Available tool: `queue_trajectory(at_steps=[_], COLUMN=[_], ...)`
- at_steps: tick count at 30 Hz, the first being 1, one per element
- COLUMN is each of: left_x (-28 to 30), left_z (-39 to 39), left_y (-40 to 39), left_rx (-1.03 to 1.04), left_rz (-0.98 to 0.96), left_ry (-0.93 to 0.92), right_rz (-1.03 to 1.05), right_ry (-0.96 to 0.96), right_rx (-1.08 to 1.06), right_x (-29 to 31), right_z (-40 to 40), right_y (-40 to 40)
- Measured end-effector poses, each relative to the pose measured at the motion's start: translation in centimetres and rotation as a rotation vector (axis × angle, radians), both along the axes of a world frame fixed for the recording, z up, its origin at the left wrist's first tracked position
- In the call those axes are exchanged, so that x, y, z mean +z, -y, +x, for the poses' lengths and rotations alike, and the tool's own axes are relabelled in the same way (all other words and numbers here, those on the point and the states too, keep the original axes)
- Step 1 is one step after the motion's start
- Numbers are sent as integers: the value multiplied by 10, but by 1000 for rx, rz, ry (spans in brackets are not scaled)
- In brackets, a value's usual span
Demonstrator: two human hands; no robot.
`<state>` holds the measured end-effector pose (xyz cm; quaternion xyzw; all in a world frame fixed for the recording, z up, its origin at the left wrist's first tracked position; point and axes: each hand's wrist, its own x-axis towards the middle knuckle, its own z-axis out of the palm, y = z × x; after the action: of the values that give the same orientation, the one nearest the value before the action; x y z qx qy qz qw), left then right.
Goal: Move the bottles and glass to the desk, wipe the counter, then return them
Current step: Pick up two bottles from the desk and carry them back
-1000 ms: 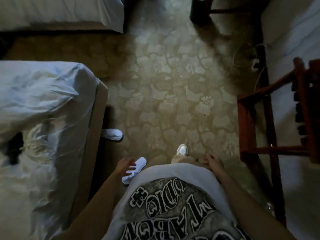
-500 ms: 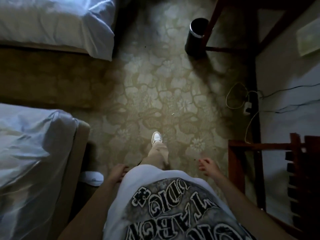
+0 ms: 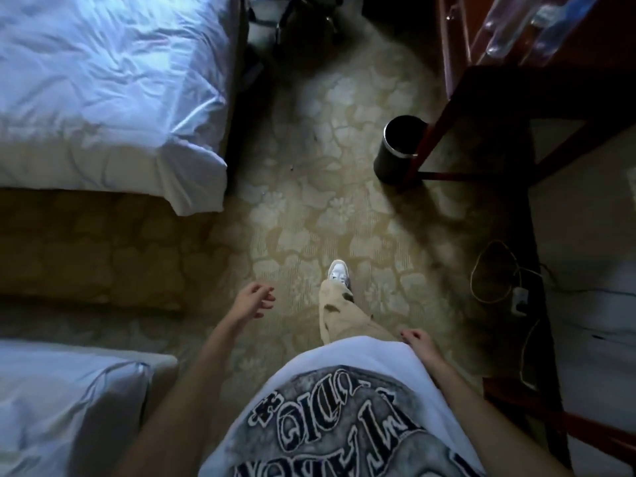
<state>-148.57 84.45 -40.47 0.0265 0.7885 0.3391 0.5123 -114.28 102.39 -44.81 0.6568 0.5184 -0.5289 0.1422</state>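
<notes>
Clear plastic bottles (image 3: 547, 25) with blue labels stand on a dark wooden desk (image 3: 516, 87) at the top right, only partly in view. No glass can be made out. My left hand (image 3: 254, 299) swings in front of my hip with loosely curled fingers and holds nothing. My right hand (image 3: 418, 344) hangs beside my white shirt, fingers loosely curled, also holding nothing. Both hands are far from the bottles.
I stand on a patterned carpet (image 3: 327, 208) between two beds with white sheets (image 3: 103, 80) (image 3: 51, 407) on the left. A black bin (image 3: 399, 146) stands by the desk leg. Cables and a plug (image 3: 516, 290) lie on the right, by a wooden rack (image 3: 550, 414).
I have walked forward along the carpet: the bin and desk came closer and the bottles came into view. My left hand swung forward, and the slippers dropped out of sight.
</notes>
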Motion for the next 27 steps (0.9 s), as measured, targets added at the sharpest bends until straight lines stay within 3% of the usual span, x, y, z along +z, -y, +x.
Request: queue_trajectory(at_steps=[4, 7, 15, 21, 27], left_x=[-19, -20, -20, -19, 24], left_z=[-42, -73, -223, -329, -382], left_y=[-12, -32, -207, -393, -610], left_rx=[191, 318, 244, -51, -568], left_rz=[-234, -295, -230, -89, 136], left_ry=[116, 143, 92, 55, 13], right_rz=[-32, -1, 129, 163, 480], right_ry=[-53, -144, -234, -245, -304], right_rx=[100, 83, -6, -376, -854], right_x=[-1, 12, 47, 39, 84], right_z=[-113, -192, -340, -379, -412], right_y=[-103, -175, -334, -378, -453])
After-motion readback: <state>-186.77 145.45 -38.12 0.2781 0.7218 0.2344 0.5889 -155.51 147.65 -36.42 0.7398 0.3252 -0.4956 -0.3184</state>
